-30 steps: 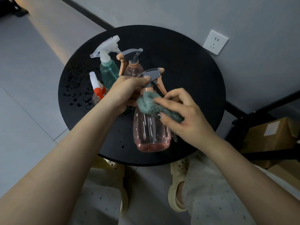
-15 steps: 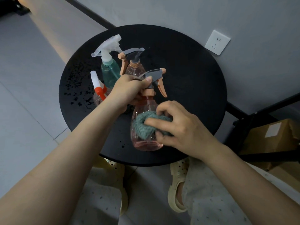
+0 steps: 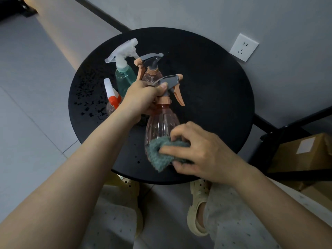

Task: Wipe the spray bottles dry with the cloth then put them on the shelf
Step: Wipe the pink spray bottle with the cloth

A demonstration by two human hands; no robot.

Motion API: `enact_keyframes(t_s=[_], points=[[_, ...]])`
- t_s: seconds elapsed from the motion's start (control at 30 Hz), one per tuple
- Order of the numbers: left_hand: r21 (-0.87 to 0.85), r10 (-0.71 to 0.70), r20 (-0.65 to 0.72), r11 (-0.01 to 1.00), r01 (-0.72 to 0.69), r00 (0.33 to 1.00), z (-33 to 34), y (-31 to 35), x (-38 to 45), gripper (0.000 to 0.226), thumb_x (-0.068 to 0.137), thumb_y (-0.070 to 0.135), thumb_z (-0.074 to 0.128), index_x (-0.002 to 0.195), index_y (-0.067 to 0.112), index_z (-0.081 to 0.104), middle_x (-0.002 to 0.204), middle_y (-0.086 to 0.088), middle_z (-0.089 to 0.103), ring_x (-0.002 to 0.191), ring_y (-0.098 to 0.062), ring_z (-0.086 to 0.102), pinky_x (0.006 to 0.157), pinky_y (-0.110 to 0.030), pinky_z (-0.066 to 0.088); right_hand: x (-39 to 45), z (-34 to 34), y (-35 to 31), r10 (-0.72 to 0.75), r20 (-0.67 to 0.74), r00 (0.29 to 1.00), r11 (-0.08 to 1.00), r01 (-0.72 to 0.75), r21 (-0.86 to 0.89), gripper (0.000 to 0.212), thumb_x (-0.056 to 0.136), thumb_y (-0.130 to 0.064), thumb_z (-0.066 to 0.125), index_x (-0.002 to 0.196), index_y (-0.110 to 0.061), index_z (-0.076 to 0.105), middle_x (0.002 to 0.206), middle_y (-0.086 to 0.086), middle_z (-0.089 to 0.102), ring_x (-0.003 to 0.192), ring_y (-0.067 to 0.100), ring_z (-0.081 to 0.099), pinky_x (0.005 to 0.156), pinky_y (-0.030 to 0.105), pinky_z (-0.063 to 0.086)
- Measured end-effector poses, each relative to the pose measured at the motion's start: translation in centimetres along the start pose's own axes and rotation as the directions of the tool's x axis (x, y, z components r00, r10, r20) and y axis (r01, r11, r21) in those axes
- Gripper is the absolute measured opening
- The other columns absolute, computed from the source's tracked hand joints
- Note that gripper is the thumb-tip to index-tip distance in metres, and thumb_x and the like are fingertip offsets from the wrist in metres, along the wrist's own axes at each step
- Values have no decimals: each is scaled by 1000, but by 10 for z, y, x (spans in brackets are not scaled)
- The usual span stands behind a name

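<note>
The left hand [image 3: 143, 99] grips the pink spray bottle [image 3: 161, 126] at its neck, thumb lying along the grey sprayer head, and holds it tilted over the near part of the round black table [image 3: 215, 97]. The right hand [image 3: 201, 151] has its fingers curled round a grey-green cloth [image 3: 159, 153] and presses it against the lower body of that bottle — the cloth and the fingers hide the bottle's base, so whether it touches the table cannot be told.

Behind the left hand stand three more bottles, close together on the far left of the table. A green spray bottle [image 3: 124, 78] with a clear white trigger stands upright just beside a second pink bottle [image 3: 150, 73], whose lower half is hidden by the left hand. A small bottle with a red and white nozzle [image 3: 112, 96] stands nearest the left edge, partly behind the left wrist. Water drops [image 3: 89, 103] lie scattered on the table to the left of this group, and a few more near the front edge.

A white wall socket [image 3: 244, 47] sits on the wall beyond the table. To the right is a black metal frame [image 3: 280, 128] with a cardboard box [image 3: 305, 151] on it. Below the table's edge a foot in a pale sandal [image 3: 197, 209] stands on the floor.
</note>
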State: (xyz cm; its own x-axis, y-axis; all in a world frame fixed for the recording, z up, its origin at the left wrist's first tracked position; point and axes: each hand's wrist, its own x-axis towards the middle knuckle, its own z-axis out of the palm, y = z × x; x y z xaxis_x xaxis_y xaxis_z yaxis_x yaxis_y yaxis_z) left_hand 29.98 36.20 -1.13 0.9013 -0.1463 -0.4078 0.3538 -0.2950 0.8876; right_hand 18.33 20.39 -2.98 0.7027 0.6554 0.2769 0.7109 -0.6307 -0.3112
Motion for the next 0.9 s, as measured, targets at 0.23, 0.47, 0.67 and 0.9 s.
enact_keyframes(t_s=[0.23, 0.47, 0.67, 0.9], points=[[-12, -2, -4, 1000, 2, 1000, -3, 1, 1, 22, 92, 30, 57, 99, 9, 60, 70, 0, 66, 43, -4, 62, 41, -16, 46, -3, 2, -2, -63, -19, 998, 996, 62, -64, 30, 83, -28, 59, 111, -19, 66, 108, 2, 42, 93, 18, 45, 66, 25, 42], [-63, 16, 95, 998, -9, 995, 10, -2, -2, 23, 91, 26, 59, 77, 9, 64, 76, -9, 66, 67, -22, 62, 69, -31, 51, 11, 5, 12, 448, -232, 864, 871, -362, 334, 41, 87, -32, 50, 123, -15, 62, 109, 2, 47, 101, 19, 51, 80, 37, 52], [-190, 7, 167, 981, 25, 986, 7, 2, -7, 22, 94, 20, 54, 79, 6, 63, 64, -4, 70, 59, -16, 66, 59, -23, 54, 11, 4, 12, 407, -223, 886, 884, -321, 339, 38, 89, -27, 52, 123, -13, 62, 109, 4, 48, 102, 23, 52, 85, 37, 49], [-194, -19, 92, 980, 36, 996, -6, 3, -2, 23, 93, 29, 52, 77, 16, 63, 59, 4, 70, 58, -12, 64, 51, -16, 47, -2, 4, -2, 32, -125, 992, 999, -28, 31, 30, 81, -28, 65, 109, -18, 70, 105, 4, 50, 93, 20, 46, 70, 30, 46]])
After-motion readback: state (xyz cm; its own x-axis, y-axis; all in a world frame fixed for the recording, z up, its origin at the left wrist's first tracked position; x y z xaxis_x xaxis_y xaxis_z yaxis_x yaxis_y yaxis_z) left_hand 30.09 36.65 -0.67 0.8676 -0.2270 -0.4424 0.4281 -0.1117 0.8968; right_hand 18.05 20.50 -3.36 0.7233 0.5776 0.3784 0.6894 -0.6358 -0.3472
